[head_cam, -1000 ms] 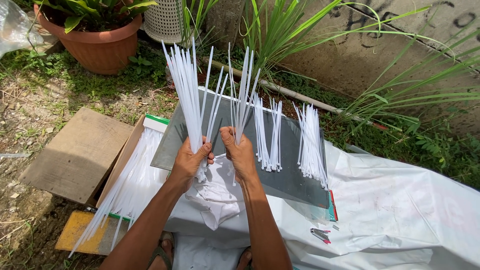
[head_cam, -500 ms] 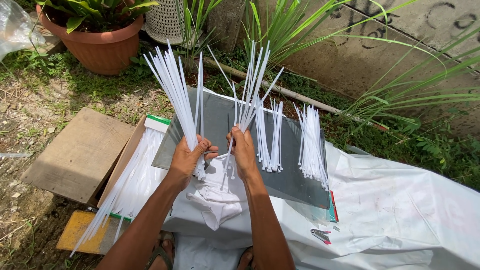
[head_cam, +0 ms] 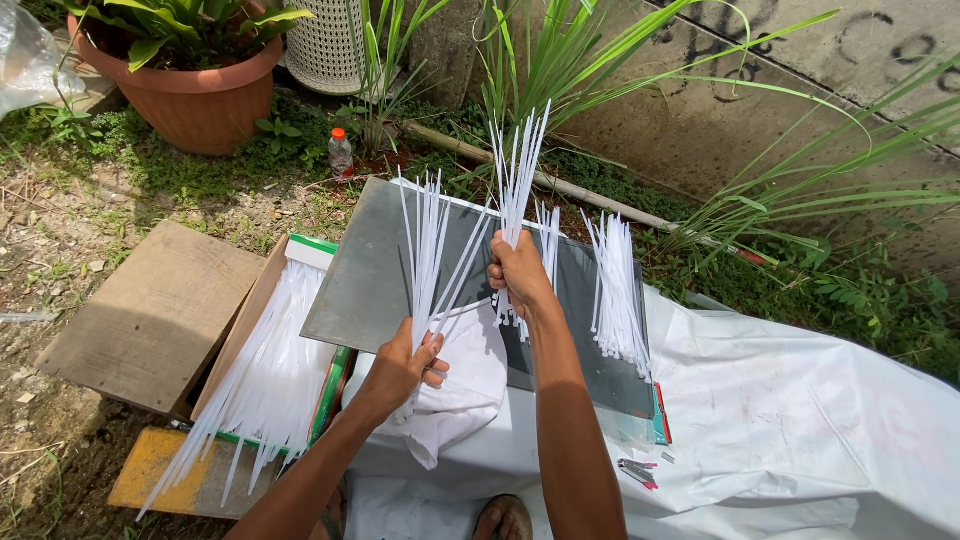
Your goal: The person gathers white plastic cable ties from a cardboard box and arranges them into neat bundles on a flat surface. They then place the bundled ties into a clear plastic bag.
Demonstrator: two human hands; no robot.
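Hands work over a grey board (head_cam: 370, 290) resting on a white sheet (head_cam: 800, 420). The left hand (head_cam: 400, 368) is closed around a bunch of white strips (head_cam: 428, 240) that fan upward, near the board's near edge. The right hand (head_cam: 518, 272), farther and higher, grips a second bunch of strips (head_cam: 515, 170). More strips lie in a cardboard box (head_cam: 255, 310) at left and in a pile (head_cam: 618, 290) on the board's right. A terracotta pot (head_cam: 205, 100) stands far left.

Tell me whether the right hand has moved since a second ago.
Yes. The right hand with its bundle of white strips has lifted away from the left hand, farther up over the grey board.
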